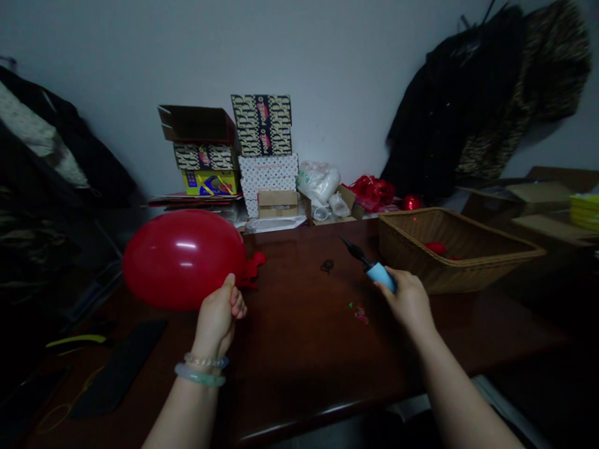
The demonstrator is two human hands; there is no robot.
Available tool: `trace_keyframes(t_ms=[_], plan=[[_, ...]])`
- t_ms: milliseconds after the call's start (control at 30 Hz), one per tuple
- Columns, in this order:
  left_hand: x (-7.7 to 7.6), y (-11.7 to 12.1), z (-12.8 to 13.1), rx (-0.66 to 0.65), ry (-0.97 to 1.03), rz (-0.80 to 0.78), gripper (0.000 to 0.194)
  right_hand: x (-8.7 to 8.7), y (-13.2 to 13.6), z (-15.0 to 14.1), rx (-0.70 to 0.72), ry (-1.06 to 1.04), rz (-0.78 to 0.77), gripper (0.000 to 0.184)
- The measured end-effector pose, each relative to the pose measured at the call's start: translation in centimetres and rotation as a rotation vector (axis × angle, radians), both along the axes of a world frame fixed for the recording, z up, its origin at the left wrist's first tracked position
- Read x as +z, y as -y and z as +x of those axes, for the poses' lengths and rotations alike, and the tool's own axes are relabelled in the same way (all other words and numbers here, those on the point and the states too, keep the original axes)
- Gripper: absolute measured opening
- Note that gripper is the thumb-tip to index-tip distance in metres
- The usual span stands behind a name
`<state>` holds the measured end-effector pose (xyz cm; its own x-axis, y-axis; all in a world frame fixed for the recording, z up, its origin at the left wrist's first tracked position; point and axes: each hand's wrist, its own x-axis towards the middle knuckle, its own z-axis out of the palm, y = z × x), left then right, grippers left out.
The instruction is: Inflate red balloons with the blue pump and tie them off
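A large red inflated balloon (182, 259) is held at its neck end by my left hand (219, 312), whose fingers are closed with the thumb pressed on top. The neck itself is hidden in the fist. My right hand (407, 299) is wrapped round a light blue hand pump (381, 276) with a black nozzle pointing up and to the left. Balloon and pump are apart. Just behind the left hand, some flat red pieces (251, 271) lie on the dark wooden table (299, 349). Between the hands are small colourful rubber bands (360, 313) and a black cord-like loop (327, 266).
A wicker basket (461, 268) with red items inside stands at the right. Stacked boxes (264, 149) and plastic bags (321, 184) line the wall. At the left lie a dark flat object (119, 368) and a yellow-green handled item (77, 340).
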<state>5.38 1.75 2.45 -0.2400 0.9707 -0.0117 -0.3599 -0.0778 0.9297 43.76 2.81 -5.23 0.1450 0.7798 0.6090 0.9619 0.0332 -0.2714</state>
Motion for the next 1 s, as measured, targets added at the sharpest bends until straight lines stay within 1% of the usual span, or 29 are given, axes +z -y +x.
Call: trace_keyframes(t_ms=[67, 167, 300, 467, 767, 1000], plan=[[0.0, 0.2, 0.4, -0.018, -0.011, 0.0, 0.051, -0.9, -0.1, 0.1, -0.007, 0.023, -0.07, 0.043], [0.0, 0.5, 0.8, -0.034, -0.025, -0.004, 0.051, -1.5, 0.1, 0.0, -0.02, 0.058, -0.18, 0.039], [-0.2, 0.7, 1.0, -0.044, -0.037, -0.015, 0.052, -1.8, 0.2, -0.3, -0.054, 0.096, -0.306, 0.037], [-0.6, 0.6, 1.0, -0.062, -0.04, -0.014, 0.051, -2.1, 0.0, -0.8, -0.085, 0.125, -0.398, 0.038], [0.2, 0.9, 1.8, -0.067, -0.026, -0.035, 0.05, -2.3, -0.2, -1.1, -0.1, 0.132, -0.433, 0.037], [0.0, 1.0, 2.0, -0.079, -0.063, -0.041, 0.05, -2.3, 0.1, -1.1, -0.078, 0.094, -0.362, 0.047]])
